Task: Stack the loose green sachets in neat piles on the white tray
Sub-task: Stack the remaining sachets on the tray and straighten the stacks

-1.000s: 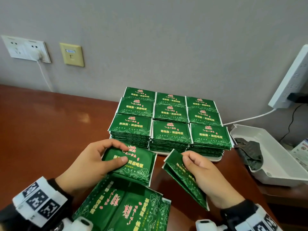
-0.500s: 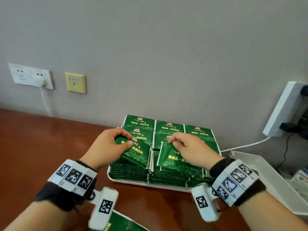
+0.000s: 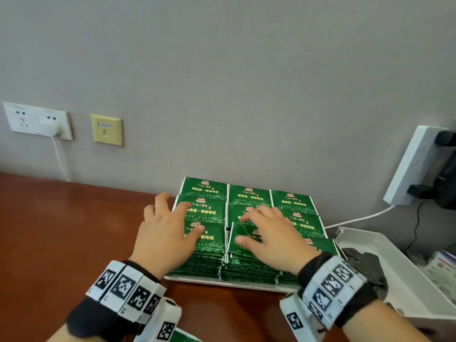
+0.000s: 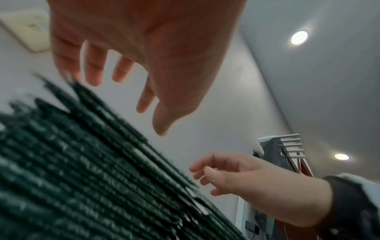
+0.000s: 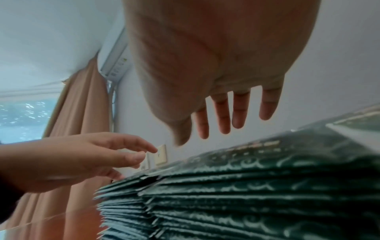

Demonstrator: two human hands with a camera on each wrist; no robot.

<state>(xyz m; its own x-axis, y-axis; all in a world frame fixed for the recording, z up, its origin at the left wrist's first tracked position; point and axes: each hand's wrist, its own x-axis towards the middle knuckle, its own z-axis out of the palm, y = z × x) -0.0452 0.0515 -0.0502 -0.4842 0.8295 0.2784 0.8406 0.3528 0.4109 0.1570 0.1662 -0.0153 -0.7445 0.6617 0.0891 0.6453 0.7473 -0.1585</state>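
Wooden desk (image 3: pixel 61 230): green sachets (image 3: pixel 209 239) under both spread, empty hands' grip.

Both hands hide the front piles' tops; the green sachets (image 4: pixel 82 170) blur at the left wrist.

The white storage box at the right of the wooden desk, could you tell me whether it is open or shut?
Open. The white storage box shows no lid in the head view, and a dark grey cloth lies inside it.
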